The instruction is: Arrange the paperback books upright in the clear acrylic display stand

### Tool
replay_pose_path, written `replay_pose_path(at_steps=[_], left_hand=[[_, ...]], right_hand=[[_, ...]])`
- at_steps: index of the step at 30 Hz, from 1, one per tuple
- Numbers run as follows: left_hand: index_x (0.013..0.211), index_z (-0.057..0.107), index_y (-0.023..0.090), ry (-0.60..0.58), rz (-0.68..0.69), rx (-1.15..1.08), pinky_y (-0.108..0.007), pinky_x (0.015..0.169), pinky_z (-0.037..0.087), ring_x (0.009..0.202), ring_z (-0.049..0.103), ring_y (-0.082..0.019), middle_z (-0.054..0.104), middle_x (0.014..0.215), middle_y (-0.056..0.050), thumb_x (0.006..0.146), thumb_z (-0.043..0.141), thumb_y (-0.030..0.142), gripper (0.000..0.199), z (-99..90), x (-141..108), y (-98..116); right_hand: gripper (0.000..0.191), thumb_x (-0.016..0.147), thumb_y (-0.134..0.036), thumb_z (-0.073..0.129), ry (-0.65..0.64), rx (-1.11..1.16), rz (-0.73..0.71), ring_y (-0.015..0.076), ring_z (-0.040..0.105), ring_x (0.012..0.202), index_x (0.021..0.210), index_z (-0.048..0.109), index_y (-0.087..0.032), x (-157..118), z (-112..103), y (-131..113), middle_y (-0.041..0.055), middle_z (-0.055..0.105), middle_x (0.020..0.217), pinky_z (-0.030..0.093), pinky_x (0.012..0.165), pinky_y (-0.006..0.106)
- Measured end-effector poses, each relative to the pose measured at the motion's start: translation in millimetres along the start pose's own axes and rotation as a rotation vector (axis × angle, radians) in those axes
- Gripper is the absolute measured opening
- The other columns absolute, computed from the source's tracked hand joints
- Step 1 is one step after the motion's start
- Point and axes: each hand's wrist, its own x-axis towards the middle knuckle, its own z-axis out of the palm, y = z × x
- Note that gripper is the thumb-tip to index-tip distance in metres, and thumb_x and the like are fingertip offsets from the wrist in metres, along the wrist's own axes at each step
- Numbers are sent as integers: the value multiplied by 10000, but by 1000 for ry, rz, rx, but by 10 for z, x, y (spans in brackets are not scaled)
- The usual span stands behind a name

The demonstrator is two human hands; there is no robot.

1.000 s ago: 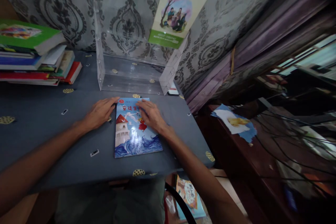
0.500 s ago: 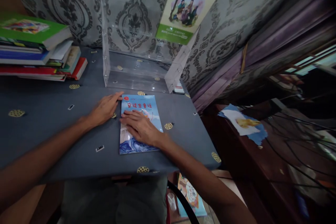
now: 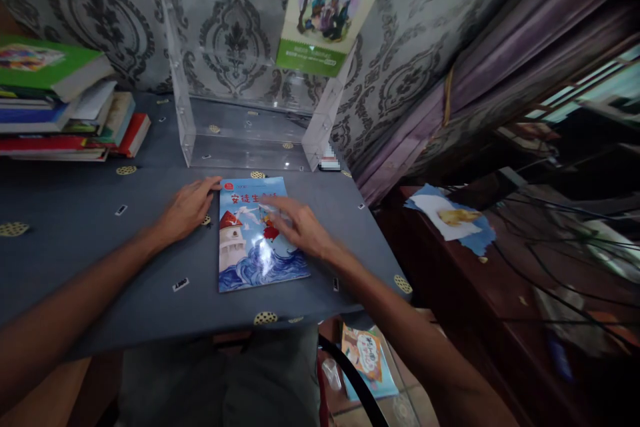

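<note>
Lying flat on the cloth-covered bench [image 3: 125, 310], just in front of a clear stand [image 3: 186, 137], is a blue illustrated book [image 3: 250, 243]. The left hand [image 3: 190, 208] rests loosely with its fingertips at the book's upper left corner; the right hand [image 3: 299, 227] is loosely spread over the cover, gripping nothing, though whether it touches I cannot tell. The book looks thin, light and bendy, its glossy cover probably slippery, its corners easily creased; pinching both side edges should hold best.
</note>
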Motion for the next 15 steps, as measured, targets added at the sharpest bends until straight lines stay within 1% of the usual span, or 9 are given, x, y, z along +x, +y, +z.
replay_pose_path(at_steps=[2,4,5,7,8,10,13,15], left_hand=[[1363,522,177,-11,2,2,-499,1078,514,1193,667,-271,733,1248,-111,982,364,261,421,-17,7,12],[1350,525,183,-17,1,6,-497,1078,515,1198,665,-270,733,1246,-109,981,372,261,407,-30,13,26],[1346,526,187,-18,0,8,-495,1076,516,1198,665,-268,734,1246,-107,981,375,264,402,-34,15,32],[1339,527,191,-12,1,15,-492,1076,515,1194,664,-267,735,1245,-103,982,377,275,397,-34,17,41],[1336,529,192,-7,1,17,-491,1077,514,1186,667,-267,736,1242,-100,983,376,283,396,-31,18,42],[1330,533,192,0,-2,17,-488,1082,509,1165,672,-265,739,1233,-96,982,373,292,396,-25,21,42],[1319,539,197,-5,-13,11,-475,1092,501,1168,669,-260,739,1233,-88,971,380,293,394,-20,28,39],[1320,540,204,-15,-19,12,-468,1105,492,1198,657,-259,732,1255,-84,966,387,294,396,-24,33,42]], right_hand=[[453,1059,-341,441,74,-34,106,274,578,1382,1507,505,-312,157,-46,328,71,637,1463,440,1190,573],[502,1048,-370,454,113,-50,188,297,572,1391,1544,448,-291,217,-30,583,88,634,1467,432,1193,595],[524,1047,-391,456,125,-55,206,301,565,1399,1558,423,-284,198,-10,662,89,632,1469,420,1202,600],[548,1049,-427,445,139,-61,204,296,546,1421,1577,386,-290,68,30,704,81,621,1485,403,1219,596],[552,1054,-436,431,141,-63,194,291,539,1429,1585,369,-300,-34,43,672,75,613,1496,399,1224,594],[555,1063,-434,406,136,-67,182,287,540,1428,1600,337,-308,-277,52,528,76,609,1501,412,1216,594],[586,1069,-404,415,118,-100,196,300,551,1414,1625,280,-280,-648,55,224,98,640,1460,441,1188,612],[628,1067,-378,444,128,-131,208,308,544,1420,1643,222,-263,-861,84,29,114,648,1447,453,1175,618]])
